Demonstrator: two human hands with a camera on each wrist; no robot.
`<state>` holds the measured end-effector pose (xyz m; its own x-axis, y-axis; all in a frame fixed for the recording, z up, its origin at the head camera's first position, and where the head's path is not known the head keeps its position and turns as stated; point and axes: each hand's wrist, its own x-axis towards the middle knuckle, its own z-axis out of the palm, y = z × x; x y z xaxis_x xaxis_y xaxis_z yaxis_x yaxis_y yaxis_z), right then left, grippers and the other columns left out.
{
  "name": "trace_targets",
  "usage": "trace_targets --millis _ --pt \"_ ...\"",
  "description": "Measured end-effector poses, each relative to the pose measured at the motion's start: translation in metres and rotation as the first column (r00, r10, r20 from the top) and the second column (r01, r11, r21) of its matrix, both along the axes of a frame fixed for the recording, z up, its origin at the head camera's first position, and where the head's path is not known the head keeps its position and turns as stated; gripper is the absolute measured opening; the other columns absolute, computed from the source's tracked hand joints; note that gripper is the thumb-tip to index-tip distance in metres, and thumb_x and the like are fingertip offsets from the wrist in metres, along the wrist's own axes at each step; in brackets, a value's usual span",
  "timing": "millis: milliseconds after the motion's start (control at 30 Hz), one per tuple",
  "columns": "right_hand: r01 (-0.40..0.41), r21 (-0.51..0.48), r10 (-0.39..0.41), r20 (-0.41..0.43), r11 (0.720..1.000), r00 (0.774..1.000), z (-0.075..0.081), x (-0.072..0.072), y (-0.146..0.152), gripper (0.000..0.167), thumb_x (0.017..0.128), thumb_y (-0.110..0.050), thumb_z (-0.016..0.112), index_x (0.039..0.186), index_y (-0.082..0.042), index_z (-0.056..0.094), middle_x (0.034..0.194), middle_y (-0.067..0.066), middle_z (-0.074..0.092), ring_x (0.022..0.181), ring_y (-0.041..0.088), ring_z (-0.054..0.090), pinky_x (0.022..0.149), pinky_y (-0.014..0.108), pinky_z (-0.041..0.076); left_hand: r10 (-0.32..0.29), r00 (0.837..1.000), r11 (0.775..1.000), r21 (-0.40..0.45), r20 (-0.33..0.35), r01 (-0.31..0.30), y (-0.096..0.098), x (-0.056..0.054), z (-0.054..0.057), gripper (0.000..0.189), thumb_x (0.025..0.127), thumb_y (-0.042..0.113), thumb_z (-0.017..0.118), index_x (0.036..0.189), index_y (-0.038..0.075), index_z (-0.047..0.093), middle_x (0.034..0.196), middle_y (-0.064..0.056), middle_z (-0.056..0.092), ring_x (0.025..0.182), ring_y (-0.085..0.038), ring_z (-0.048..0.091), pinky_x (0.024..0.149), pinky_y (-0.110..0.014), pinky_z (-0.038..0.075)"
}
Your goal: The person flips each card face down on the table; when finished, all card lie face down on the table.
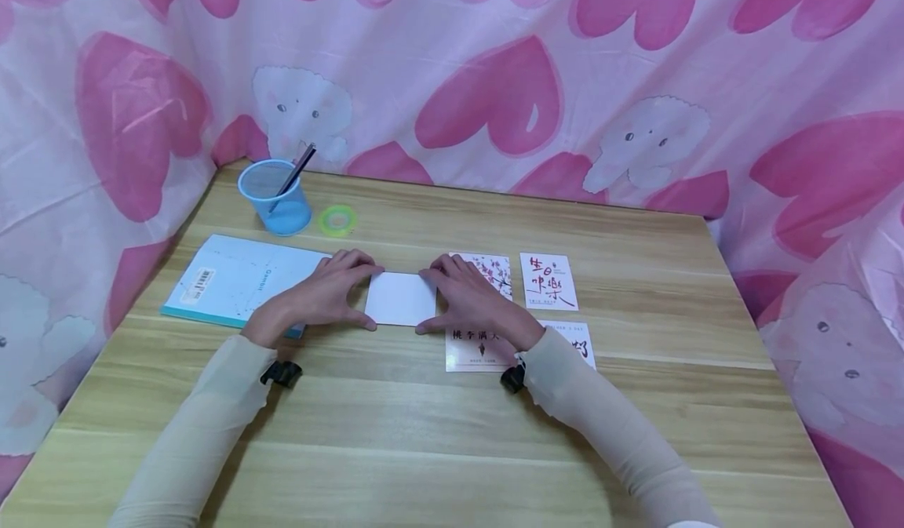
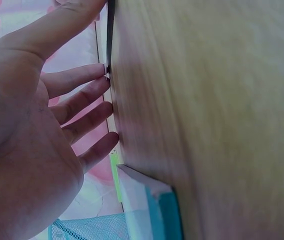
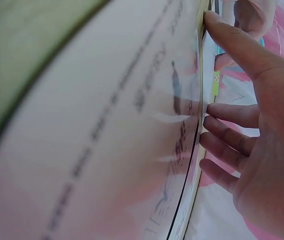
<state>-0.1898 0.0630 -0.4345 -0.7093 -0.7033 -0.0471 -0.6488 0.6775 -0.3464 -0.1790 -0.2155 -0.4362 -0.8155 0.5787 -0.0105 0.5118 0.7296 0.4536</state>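
A blank white card (image 1: pixel 400 299) lies between the two hands in the head view, over the tabletop. My left hand (image 1: pixel 327 290) grips its left end, thumb at the near corner and index finger at the far one. From the other side, my right hand (image 1: pixel 475 296) holds the right end with thumb and index finger in the same way. In the left wrist view the other fingers (image 2: pixel 89 122) of that hand rest at the table surface. Printed cards lie beneath and beside my right hand, including a pink card (image 1: pixel 469 353) partly covered by its wrist.
A light blue notebook (image 1: pixel 243 279) lies by my left hand. Behind it stand a blue mesh pen cup (image 1: pixel 286 214) with a pen and a green tape roll (image 1: pixel 337 220). Right of my right hand are a card with red characters (image 1: pixel 549 282) and a floral card (image 1: pixel 494 269).
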Motion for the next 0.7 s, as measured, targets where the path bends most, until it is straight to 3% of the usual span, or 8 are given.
trace_targets --millis 500,700 --pt "-0.007 0.012 0.007 -0.014 1.000 1.000 0.000 0.000 0.002 0.095 0.074 -0.065 0.074 0.145 -0.010 0.044 0.135 0.006 0.041 0.119 0.020 0.038 0.103 0.040 0.033 0.010 1.000 1.000 -0.024 0.019 -0.009 0.000 -0.001 0.003 0.091 0.066 0.053 0.087 0.136 0.006 0.055 0.130 -0.010 0.046 0.121 -0.028 0.039 0.099 -0.052 0.030" --pt "0.021 0.007 -0.021 0.004 1.000 1.000 0.006 0.004 0.010 0.102 0.074 -0.068 0.071 0.150 -0.010 0.036 0.137 0.006 0.039 0.122 0.020 0.037 0.105 0.043 0.032 0.041 0.998 0.999 -0.019 0.041 -0.041 0.007 0.000 0.006 0.087 0.072 0.057 0.081 0.138 0.008 0.053 0.131 -0.009 0.046 0.121 -0.028 0.039 0.103 -0.053 0.028"
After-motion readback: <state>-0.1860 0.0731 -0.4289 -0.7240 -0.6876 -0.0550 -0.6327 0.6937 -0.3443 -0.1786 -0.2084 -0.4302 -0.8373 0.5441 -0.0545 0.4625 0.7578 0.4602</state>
